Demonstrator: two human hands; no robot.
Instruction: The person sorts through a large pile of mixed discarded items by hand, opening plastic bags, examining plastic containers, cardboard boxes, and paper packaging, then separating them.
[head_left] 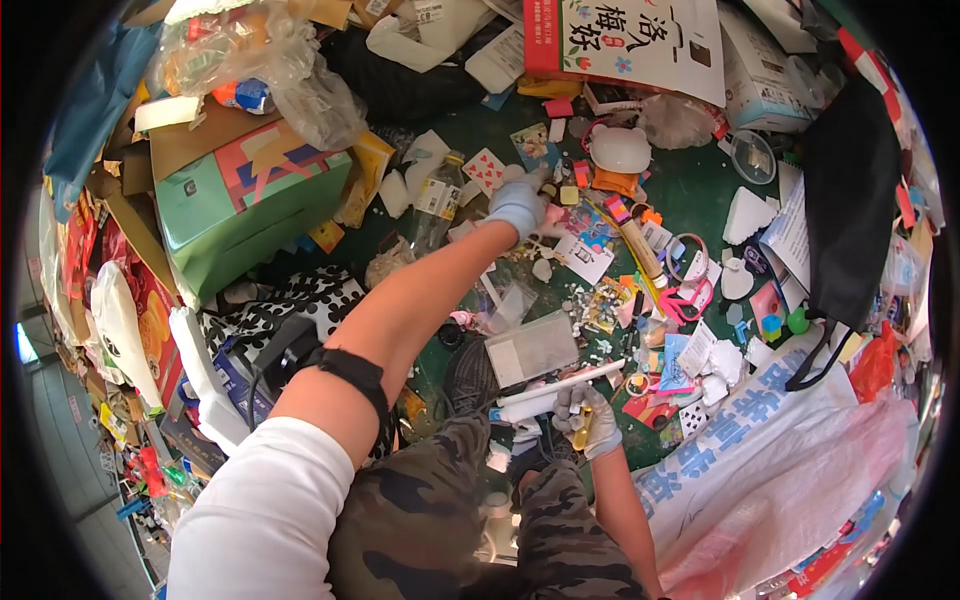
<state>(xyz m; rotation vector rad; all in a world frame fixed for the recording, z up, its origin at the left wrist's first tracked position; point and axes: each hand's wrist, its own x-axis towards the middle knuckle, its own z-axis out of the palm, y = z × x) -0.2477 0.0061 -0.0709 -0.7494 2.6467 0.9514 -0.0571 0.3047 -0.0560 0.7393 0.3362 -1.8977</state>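
My left hand (517, 205), in a light blue glove, reaches far out over the heap. Its blurred fingertips are among small scraps, just right of a playing card with red hearts (486, 170). A clear plastic bottle with a label (438, 202) lies beside that wrist. Closer to my body, my right hand (592, 420) wears a greyish-white glove and is closed around a small amber-yellow object (581, 432), whose kind I cannot make out. White tubes (560, 390) and a clear rectangular plastic box (532, 349) lie left of this hand.
A green box (250, 215) stands at the left among cartons and bags. At the right hangs a black cloth-like piece (850, 200) above a printed white sack (740, 440). A large printed bag (625, 45) lies at the back. Pink scissors (683, 303) rest among small scraps.
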